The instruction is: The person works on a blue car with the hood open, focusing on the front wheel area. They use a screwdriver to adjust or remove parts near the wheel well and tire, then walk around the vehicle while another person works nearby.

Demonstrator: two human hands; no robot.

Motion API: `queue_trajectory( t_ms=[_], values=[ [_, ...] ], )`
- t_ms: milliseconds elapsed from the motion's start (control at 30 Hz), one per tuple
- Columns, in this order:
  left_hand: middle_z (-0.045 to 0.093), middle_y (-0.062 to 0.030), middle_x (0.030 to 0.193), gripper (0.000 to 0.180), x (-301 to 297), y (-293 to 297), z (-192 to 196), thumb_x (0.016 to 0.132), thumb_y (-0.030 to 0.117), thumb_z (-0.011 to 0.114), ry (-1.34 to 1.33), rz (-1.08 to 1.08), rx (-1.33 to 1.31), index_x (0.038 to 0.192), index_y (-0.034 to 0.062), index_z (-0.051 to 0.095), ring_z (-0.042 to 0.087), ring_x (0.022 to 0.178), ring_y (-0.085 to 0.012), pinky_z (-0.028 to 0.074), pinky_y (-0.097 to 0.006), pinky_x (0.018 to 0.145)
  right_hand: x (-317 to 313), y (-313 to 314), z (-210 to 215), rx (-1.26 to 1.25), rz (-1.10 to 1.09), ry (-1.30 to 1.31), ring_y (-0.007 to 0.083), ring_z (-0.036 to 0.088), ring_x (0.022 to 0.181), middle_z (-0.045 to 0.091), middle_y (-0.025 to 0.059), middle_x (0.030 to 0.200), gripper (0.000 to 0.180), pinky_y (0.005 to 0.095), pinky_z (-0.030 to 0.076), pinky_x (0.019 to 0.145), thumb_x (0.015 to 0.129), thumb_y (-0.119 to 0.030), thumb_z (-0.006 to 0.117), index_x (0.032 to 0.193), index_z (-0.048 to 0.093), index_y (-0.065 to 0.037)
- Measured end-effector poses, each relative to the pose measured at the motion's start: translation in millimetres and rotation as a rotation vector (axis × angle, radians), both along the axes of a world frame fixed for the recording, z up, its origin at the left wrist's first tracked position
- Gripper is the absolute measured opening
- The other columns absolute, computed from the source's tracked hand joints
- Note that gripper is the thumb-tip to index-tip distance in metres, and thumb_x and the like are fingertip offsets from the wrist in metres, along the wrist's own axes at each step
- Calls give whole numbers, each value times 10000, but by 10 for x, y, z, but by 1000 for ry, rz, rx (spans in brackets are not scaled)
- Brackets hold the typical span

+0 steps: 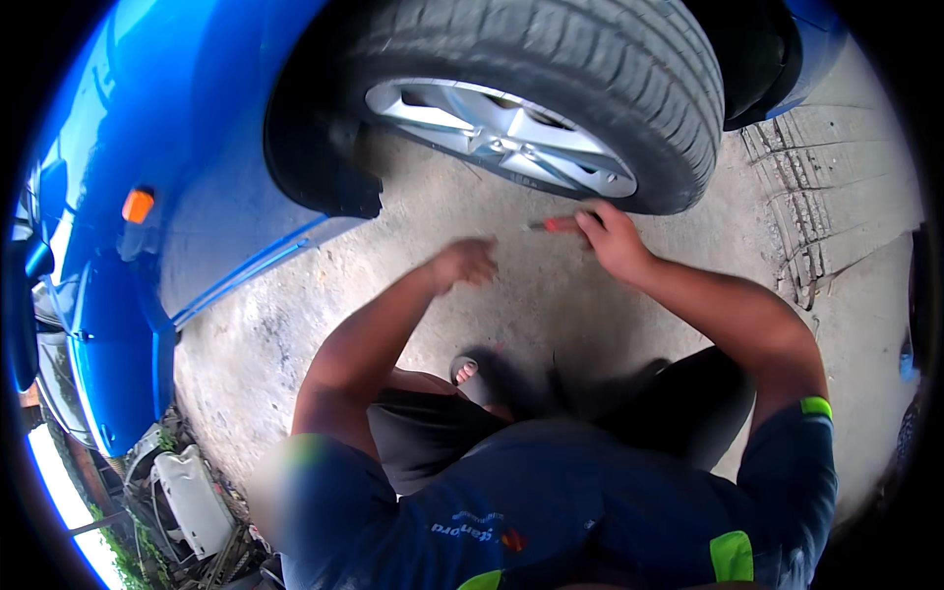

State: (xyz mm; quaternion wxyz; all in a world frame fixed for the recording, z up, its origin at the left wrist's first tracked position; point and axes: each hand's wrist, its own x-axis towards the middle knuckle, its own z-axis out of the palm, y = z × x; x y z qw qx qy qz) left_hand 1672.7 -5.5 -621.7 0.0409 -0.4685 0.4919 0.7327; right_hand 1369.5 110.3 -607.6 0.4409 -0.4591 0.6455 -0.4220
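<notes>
My right hand point(615, 241) is closed around a small tool with a red handle point(562, 225). Its short greyish tip points left, toward my other hand, and is too blurred to tell the kind. My left hand point(465, 264) is held out a little apart from that tip, fingers loosely apart and somewhat smeared, with nothing seen in them. Just beyond both hands is a car wheel with a silver spoked rim point(501, 143) and a black tyre point(610, 59). The right hand is close to the tyre's lower edge; I cannot tell whether it touches.
A blue car body point(211, 157) with an orange side light point(139, 206) curves along the left. Below the wheel lies a concrete floor point(295, 305), grooved and broken at the right. Scrap parts, among them a pale panel point(192, 501), lie at the lower left.
</notes>
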Motion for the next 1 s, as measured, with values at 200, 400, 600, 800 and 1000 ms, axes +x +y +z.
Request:
queue_trajectory(
  t_ms=[200,400,600,800,1000],
  values=[
    [646,-203,1116,337,-70,-765,17,1059,265,395,230,907,-87,1218,-17,490,657,920,-316,564,-410,833,925,-1148,-34,-136,-17,131,291,656,748,662,154,812,262,406,494,695,970,-259,560,1074,629,-30],
    [652,-189,1110,353,131,-1284,-381,1054,265,403,459,1104,23,1256,-17,472,674,882,-297,592,-381,750,1388,-1804,-329,44,-218,-54,166,597,668,637,108,863,257,321,531,615,995,-184,563,1129,610,31],
    [658,-143,986,317,323,-1428,-673,1036,313,477,495,1160,34,1157,24,523,647,804,-266,573,-400,767,1581,-1890,-266,96,-155,-178,177,620,710,643,108,888,268,321,561,679,990,-167,572,1160,602,38],
    [643,-141,930,262,233,-1468,-730,1055,253,434,589,1152,76,1073,16,542,641,787,-264,574,-420,768,1507,-1995,-316,66,-270,-201,176,621,741,652,111,904,249,324,563,700,994,-167,572,1136,600,36],
    [634,-148,920,259,279,-1500,-657,1062,228,412,535,1161,28,1075,-7,520,650,795,-281,587,-426,773,1593,-2044,-417,-8,-289,-214,171,617,734,651,113,913,246,313,558,691,986,-164,585,1121,596,42]
  ],
)
